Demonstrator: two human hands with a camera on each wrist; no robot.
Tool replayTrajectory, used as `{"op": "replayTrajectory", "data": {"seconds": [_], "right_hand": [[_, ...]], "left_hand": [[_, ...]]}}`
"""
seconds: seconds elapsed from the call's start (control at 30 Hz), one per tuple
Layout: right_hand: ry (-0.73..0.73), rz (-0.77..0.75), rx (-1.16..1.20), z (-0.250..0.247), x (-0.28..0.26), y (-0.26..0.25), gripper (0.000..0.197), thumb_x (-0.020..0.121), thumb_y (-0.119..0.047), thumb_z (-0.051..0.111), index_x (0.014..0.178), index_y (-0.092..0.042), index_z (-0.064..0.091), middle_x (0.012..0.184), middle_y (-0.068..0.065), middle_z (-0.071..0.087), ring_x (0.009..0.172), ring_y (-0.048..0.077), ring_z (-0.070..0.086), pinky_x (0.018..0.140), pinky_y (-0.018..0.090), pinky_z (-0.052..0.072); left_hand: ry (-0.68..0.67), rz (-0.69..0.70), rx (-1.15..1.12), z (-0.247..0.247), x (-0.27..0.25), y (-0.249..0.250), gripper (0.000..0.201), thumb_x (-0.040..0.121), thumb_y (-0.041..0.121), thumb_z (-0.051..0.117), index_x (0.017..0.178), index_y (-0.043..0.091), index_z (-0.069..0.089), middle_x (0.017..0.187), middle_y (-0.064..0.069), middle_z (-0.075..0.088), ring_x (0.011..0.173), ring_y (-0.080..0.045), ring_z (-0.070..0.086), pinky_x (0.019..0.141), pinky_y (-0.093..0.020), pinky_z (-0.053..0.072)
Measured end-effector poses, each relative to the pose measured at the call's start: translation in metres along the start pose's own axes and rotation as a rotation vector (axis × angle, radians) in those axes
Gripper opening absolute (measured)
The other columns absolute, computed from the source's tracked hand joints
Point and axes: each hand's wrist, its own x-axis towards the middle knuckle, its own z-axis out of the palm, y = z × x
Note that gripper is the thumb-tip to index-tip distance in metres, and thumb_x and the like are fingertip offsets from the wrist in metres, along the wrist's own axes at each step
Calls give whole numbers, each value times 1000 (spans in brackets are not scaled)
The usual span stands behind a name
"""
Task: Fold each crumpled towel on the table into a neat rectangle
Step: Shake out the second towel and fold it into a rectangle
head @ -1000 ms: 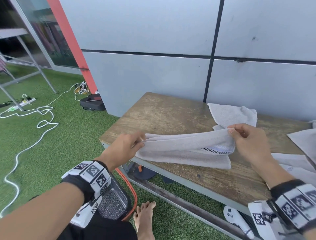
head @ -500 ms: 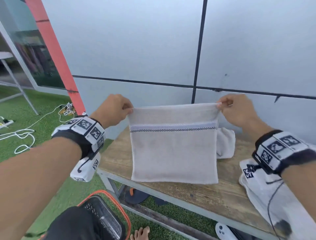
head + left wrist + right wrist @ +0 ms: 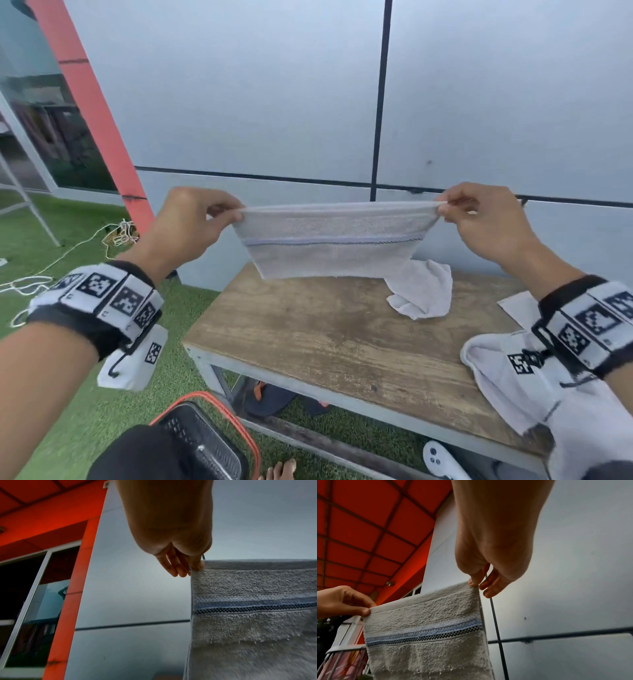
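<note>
Head view looks down over the table (image 3: 308, 342); both wrist views look upward, close, perhaps sharing the towel (image 3: 426, 628).

Count, head view unless noted.

Towels: 4 visible. One grey striped towel (image 3: 329, 240) held up in the air; one crumpled towel (image 3: 423, 291) lying on the table; one white towel (image 3: 496, 373) at the table's right edge, partly behind the wrist; one pale flat piece (image 3: 517, 305) near the right edge, mostly hidden, probably a towel, cannot confirm.

Hands: 2, the left hand (image 3: 191, 226) and the right hand (image 3: 486, 222), each pinching one top corner of the striped towel.

Wooden table (image 3: 308, 335): 1.

Wrist bands with printed markers: 2.

Black basket with orange rim (image 3: 205, 442): 1.

White controller (image 3: 442, 460) on the grass: 1.

Bare foot (image 3: 281, 471): 1, only partly in view.
</note>
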Motion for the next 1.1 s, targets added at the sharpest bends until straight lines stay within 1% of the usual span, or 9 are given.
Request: {"op": "replayTrajectory", "data": {"seconds": [0.13, 0.23, 0.3, 0.4, 0.53, 0.6, 0.73, 0.87, 1.1], "right_hand": [[-446, 49, -105, 11, -49, 40, 17, 93, -8, 68, 86, -23, 69, 94, -3, 75, 89, 14, 69, 80, 15, 47], [-799, 79, -228, 20, -77, 70, 12, 93, -15, 69, 90, -26, 69, 90, -7, 77, 91, 13, 69, 93, 33, 48], [-957, 117, -239, 23, -90, 78, 8, 95, -19, 67, 93, -27, 68, 88, -10, 76, 83, 8, 66, 88, 31, 46], [-1069, 200, -203, 28, -101, 80, 7, 96, -19, 65, 94, -25, 69, 84, -9, 75, 75, 7, 59, 77, 27, 44], [-1035, 259, -161, 43, -94, 85, 4, 97, -13, 62, 97, -11, 66, 71, -1, 62, 62, 12, 49, 66, 26, 38], [-947, 273, -153, 55, -87, 88, 5, 98, -9, 61, 97, -5, 65, 73, 3, 65, 60, 10, 59, 63, 21, 42], [-709, 256, -255, 84, -73, 103, 9, 95, -11, 64, 86, -15, 66, 88, 4, 75, 83, 24, 71, 79, 33, 53], [-568, 284, -389, 111, -66, 110, 26, 93, -10, 60, 72, -26, 60, 91, -1, 68, 88, 22, 61, 65, 26, 40], [-417, 430, -389, 146, -56, 133, 18, 87, -4, 56, 82, -2, 74, 92, 13, 74, 92, 30, 65, 76, 31, 48]], "left_hand": [[-334, -139, 58, 36, -59, -23, 10, 86, 14, 78, 94, 9, 80, 84, -6, 77, 83, -22, 71, 82, -31, 56], [-642, -245, 62, 53, -92, -32, 3, 84, 21, 81, 84, 18, 79, 77, 1, 75, 72, -12, 67, 67, -20, 50], [-850, -277, 63, 59, -106, -32, 8, 84, 26, 80, 78, 28, 76, 72, 6, 75, 68, -8, 68, 62, -13, 47], [-1028, -334, 57, 63, -116, -31, 5, 86, 27, 78, 91, 26, 76, 75, 3, 77, 70, -2, 70, 72, -17, 51], [-961, -385, 17, 72, -119, -46, 8, 86, 30, 78, 93, 25, 77, 71, 5, 76, 75, -7, 72, 81, -23, 52], [-850, -405, 19, 81, -117, -55, 5, 85, 30, 79, 86, 26, 77, 69, 8, 75, 76, -9, 72, 79, -26, 52], [-638, -420, 11, 108, -103, -63, 9, 87, 22, 77, 78, 20, 76, 75, 6, 73, 72, -13, 68, 64, -24, 49], [-545, -424, 77, 139, -91, -75, 23, 93, 26, 67, 71, 30, 65, 68, 11, 63, 59, -8, 57, 55, -20, 39], [-412, -526, 68, 189, -82, -84, 13, 97, 18, 59, 90, 10, 67, 76, 3, 60, 69, -11, 54, 55, -18, 33]]}}
